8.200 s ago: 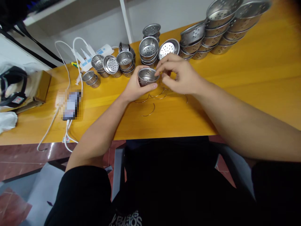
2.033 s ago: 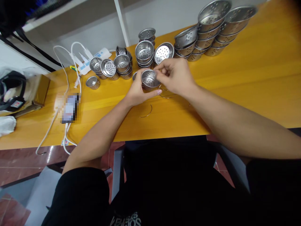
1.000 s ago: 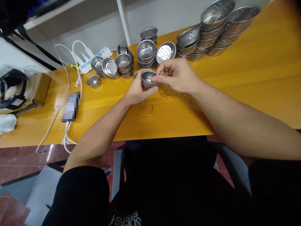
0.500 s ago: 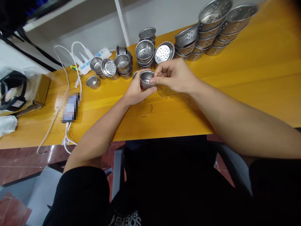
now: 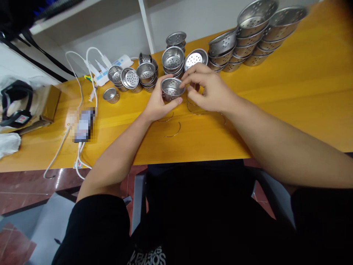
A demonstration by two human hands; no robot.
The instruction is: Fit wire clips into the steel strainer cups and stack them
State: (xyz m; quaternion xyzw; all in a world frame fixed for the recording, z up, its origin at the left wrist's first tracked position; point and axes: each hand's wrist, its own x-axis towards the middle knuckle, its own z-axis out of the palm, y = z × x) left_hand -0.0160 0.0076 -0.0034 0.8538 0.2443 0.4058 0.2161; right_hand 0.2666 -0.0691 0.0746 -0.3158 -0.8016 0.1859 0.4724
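A small perforated metal cup (image 5: 172, 94) is gripped in my left hand (image 5: 157, 103), its open mouth facing up toward me. Thumb and fingers wrap the cup's near and left sides. At the cup's right rim is my right hand (image 5: 205, 87), fingers bent and apart, with nothing visible between them. Its fingertips are at or very close to the rim; I cannot tell whether they touch. Below the hands, thin curved wires lie on the table, one a short arc (image 5: 176, 132) and another partly beneath my right hand (image 5: 195, 113).
Behind my hands stand stacks of perforated metal cups (image 5: 173, 60), with larger stacked ones (image 5: 252, 33) at the right. A single cup (image 5: 111, 96) sits left. Further left are a power strip (image 5: 116, 68), white cables, a phone (image 5: 85, 125) and a headset (image 5: 18, 105) near a cardboard box.
My right hand's fingers have opened from a pinch at the cup's rim, the thumb drawing back to the right. The cup stays in my left hand, and the view has shifted slightly.
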